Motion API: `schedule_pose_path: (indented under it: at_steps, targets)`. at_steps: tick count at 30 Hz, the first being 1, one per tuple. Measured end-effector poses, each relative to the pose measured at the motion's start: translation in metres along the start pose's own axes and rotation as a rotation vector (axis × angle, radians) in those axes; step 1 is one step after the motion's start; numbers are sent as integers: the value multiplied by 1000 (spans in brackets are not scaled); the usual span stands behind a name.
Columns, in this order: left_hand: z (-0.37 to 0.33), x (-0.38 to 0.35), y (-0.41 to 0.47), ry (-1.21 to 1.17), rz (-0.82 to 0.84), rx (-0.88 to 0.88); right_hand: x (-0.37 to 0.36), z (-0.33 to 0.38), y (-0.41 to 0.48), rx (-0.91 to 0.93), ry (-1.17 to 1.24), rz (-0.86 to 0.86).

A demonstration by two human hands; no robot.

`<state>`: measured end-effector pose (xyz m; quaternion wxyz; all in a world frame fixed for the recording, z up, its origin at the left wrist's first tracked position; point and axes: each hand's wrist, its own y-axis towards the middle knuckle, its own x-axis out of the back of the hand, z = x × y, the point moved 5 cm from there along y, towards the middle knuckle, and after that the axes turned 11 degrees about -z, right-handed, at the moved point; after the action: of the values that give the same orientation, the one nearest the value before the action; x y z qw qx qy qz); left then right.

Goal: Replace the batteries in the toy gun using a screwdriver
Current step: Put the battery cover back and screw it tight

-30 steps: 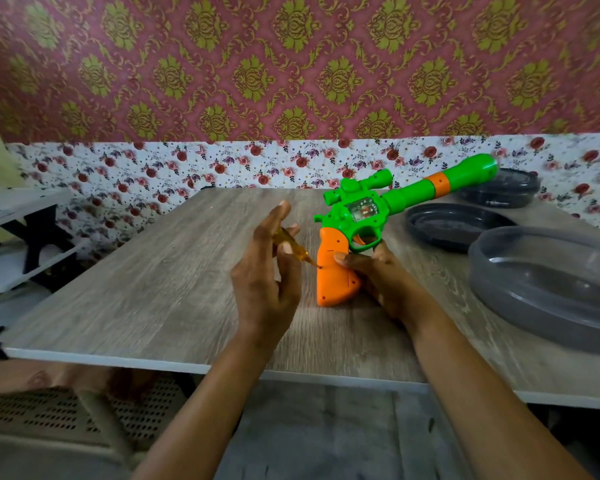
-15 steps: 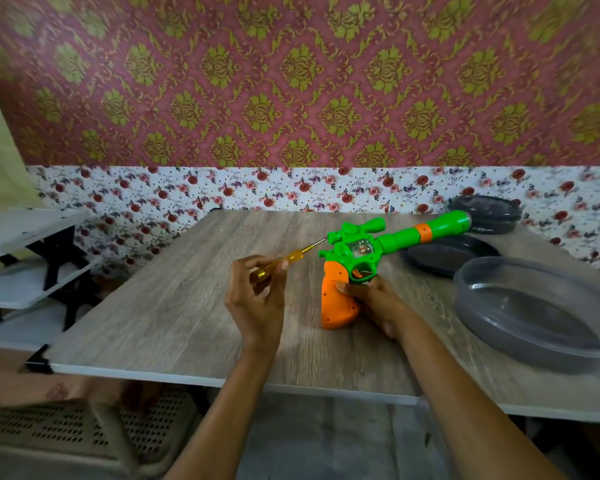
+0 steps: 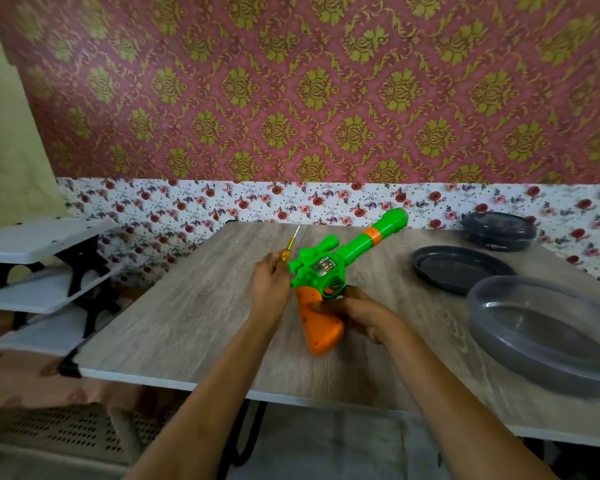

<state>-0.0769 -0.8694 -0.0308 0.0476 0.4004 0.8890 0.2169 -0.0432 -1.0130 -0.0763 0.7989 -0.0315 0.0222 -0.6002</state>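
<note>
A green toy gun (image 3: 329, 265) with an orange grip and an orange ring on its barrel is held over the wooden table (image 3: 187, 313), barrel pointing up and to the right. My right hand (image 3: 359, 315) grips it at the orange handle, just under the trigger guard. My left hand (image 3: 270, 284) is just left of the gun and holds a small screwdriver (image 3: 289, 247) with a yellow handle. Its thin metal shaft points up and away from me. The handle's lower part is hidden in my fingers.
At the table's right, a large clear grey round container (image 3: 548, 327) sits near the front, a dark round lid (image 3: 459, 270) behind it, and a closed dark container (image 3: 499, 230) by the floral wall. White shelves on black brackets (image 3: 39, 271) stand left of the table.
My left hand swung the screwdriver away from the orange grip, so its tip now points up and away. The gun tilted with its handle toward me. The camera view rose.
</note>
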Motion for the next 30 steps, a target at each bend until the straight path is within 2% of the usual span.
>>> schedule_pose_path:
  at_steps: [6, 9, 11, 15, 19, 24, 30]
  targets:
    - [26, 14, 29, 368, 48, -102, -43, -5, 13, -34, -124, 32]
    - [37, 23, 38, 641, 169, -133, -67, -9, 22, -48, -158, 49]
    - [42, 30, 44, 728, 227, -136, -83, -9, 29, -64, -187, 94]
    - [52, 53, 59, 697, 272, -92, -110, -8, 45, -105, -210, 132]
    - [60, 67, 70, 753, 243, -76, -125, -8, 59, -120, -274, 133]
    - [68, 70, 83, 866, 159, -135, -126, -8, 70, 7, -473, -47]
    - [84, 78, 105, 894, 127, -114, -143, -5, 85, 136, -609, -72]
